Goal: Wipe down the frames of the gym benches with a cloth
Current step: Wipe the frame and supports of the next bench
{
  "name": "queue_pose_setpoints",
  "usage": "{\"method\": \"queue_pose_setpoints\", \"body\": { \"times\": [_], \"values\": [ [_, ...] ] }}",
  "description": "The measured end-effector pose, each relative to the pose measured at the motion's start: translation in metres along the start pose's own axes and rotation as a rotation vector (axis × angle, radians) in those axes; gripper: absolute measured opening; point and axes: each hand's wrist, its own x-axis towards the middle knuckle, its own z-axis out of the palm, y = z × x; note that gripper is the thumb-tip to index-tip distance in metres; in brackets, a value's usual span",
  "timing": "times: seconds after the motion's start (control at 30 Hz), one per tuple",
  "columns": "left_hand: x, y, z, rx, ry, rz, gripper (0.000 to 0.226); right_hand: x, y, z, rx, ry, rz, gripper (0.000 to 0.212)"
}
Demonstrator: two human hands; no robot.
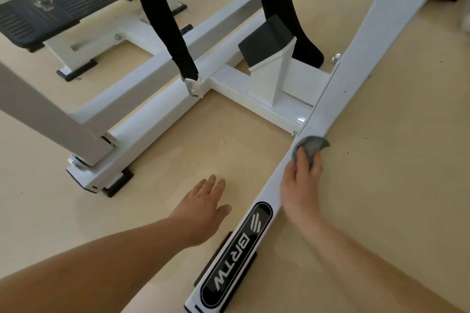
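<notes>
Grips a grey cloth [309, 146] with the right hand [301, 185], right of centre in the lower half of the picture. Curls the fingers over the bunched fabric, thumb on the left side, and presses it down on the white frame [356, 66], on the long bar running from bottom centre up to the upper right corner. Sits at the far end of that hand, under and just above the fingertips, with one grey corner poking out to the upper right past the bar's edge. Rests on the bar right below the joint where a short crossbar comes in from the left.

Spreads the left hand [203, 208] flat and wide open in the lower centre, palm down, fingers straight and slightly apart, holding nothing. Hovers over or lies on the tan floor [394, 160] just left of the bar; cannot tell whether skin meets floor. Keeps well apart from the cloth, lower and to its left.

Shows a black oval label [236, 254] reading BRTW on the same bar, below the right hand toward bottom centre. Hangs a black strap [162, 20] from the top edge down to mid-picture, ending in a metal buckle [193, 86] beside a second white bar. Places a black ribbed footplate [63, 2] in the upper left.
</notes>
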Motion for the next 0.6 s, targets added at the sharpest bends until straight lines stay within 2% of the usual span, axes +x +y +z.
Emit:
{"method": "queue_pose_setpoints", "body": {
  "times": [0.07, 0.13, 0.2, 0.27, 0.33, 0.4, 0.43, 0.5, 0.53, 0.57, 0.6],
  "values": [
    [-0.004, 0.001, 0.0, -0.009, 0.015, 0.007, 0.07, 0.03, 0.001, -0.012, 0.004, -0.029, 0.032, 0.051],
    [-0.01, 0.002, -0.001, -0.015, 0.007, 0.017, 0.07, 0.023, 0.0, -0.011, 0.052, -0.032, 0.039, 0.052],
    [-0.015, 0.001, -0.004, -0.023, 0.0, 0.03, 0.069, -0.022, 0.003, 0.0, 0.062, -0.011, -0.015, 0.057],
    [-0.02, -0.002, -0.003, -0.026, 0.011, 0.035, 0.069, -0.09, 0.007, 0.017, 0.045, -0.064, -0.067, 0.067],
    [-0.025, -0.005, -0.001, -0.032, -0.001, 0.037, 0.069, -0.157, 0.011, 0.038, -0.014, -0.148, -0.143, 0.066],
    [-0.032, -0.009, 0.003, -0.023, -0.018, 0.049, 0.07, -0.193, 0.015, 0.054, -0.095, -0.133, -0.251, 0.064],
    [-0.034, -0.011, 0.004, -0.012, -0.015, 0.057, 0.07, -0.195, 0.018, 0.057, -0.14, -0.149, -0.271, 0.061],
    [-0.04, -0.016, 0.007, -0.014, -0.001, 0.057, 0.07, -0.172, 0.018, 0.05, 0.065, -0.129, -0.121, 0.045],
    [-0.042, -0.019, 0.008, -0.021, 0.002, 0.048, 0.07, -0.148, 0.019, 0.042, 0.046, -0.152, -0.137, 0.044],
    [-0.045, -0.022, 0.011, -0.026, 0.002, 0.038, 0.07, -0.121, 0.019, 0.033, 0.088, -0.167, -0.068, 0.045],
    [-0.048, -0.025, 0.013, -0.028, 0.0, 0.03, 0.07, -0.097, 0.012, 0.023, 0.04, -0.105, -0.03, 0.046]
  ]
}}
